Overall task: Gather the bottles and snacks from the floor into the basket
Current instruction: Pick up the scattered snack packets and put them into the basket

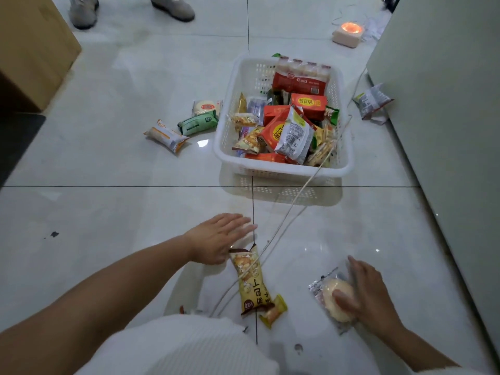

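Looking down, we have our left hand (216, 240) flat, fingers straight, beside the yellow snack bag (250, 280) — our right hand (372, 296) grips a round pastry packet (334, 289).

You are in an indoor room with a glossy, pale tiled floor (108, 207) (home or office, I cannot tell). Far up and left of your left fingers (240, 221) stands a cardboard box (32, 50). Right of your right fingers (354, 266) rises a pale cabinet panel (446, 117). Far ahead are another person's shoes (173, 6) and a small glowing device (349, 33).
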`<action>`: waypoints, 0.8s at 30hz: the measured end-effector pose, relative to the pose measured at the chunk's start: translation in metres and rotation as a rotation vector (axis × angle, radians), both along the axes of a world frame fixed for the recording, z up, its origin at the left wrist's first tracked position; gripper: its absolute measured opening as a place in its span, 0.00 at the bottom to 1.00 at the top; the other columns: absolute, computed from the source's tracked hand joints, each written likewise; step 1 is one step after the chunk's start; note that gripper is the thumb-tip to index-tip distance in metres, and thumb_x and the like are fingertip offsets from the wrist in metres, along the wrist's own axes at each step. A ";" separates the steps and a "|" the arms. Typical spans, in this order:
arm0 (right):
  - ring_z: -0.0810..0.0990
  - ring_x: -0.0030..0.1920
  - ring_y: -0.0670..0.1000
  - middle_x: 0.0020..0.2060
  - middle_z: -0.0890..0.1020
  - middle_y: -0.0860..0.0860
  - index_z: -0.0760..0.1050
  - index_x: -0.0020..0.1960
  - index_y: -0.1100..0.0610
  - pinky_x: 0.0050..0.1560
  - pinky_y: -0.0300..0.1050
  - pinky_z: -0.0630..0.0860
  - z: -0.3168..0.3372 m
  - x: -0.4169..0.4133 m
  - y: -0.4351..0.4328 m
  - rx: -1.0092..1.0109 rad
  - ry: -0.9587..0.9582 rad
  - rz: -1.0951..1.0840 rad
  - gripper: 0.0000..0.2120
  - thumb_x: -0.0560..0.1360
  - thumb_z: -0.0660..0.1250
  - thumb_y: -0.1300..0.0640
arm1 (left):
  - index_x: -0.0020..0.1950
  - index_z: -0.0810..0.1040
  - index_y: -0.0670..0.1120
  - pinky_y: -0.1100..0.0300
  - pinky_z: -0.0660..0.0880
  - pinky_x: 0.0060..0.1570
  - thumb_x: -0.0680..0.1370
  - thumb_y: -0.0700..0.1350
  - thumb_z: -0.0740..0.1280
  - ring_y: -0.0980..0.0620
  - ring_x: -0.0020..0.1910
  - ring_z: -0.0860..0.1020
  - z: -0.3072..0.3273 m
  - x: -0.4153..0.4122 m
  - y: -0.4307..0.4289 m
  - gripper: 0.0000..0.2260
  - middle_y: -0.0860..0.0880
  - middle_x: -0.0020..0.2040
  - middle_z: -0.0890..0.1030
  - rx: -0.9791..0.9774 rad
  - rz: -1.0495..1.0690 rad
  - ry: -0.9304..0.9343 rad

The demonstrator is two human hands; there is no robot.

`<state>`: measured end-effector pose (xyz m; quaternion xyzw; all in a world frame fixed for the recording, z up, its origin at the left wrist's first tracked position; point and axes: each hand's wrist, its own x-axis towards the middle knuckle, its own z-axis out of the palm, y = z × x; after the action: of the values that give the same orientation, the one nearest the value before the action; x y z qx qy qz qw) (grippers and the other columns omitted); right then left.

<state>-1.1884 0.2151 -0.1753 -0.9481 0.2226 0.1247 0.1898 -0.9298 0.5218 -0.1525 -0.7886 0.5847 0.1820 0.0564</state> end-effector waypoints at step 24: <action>0.76 0.47 0.60 0.49 0.76 0.59 0.64 0.55 0.55 0.48 0.55 0.78 0.041 0.078 0.024 0.415 -0.242 -0.637 0.20 0.73 0.69 0.47 | 0.60 0.63 0.42 0.53 0.71 0.41 0.80 0.53 0.60 0.43 0.49 0.77 0.012 0.008 0.007 0.17 0.42 0.56 0.75 0.028 0.653 0.091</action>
<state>-1.1105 0.2393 -0.1348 -0.7811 0.4514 -0.0108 0.4312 -0.9215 0.5283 -0.1406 -0.9245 0.3004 0.2338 -0.0202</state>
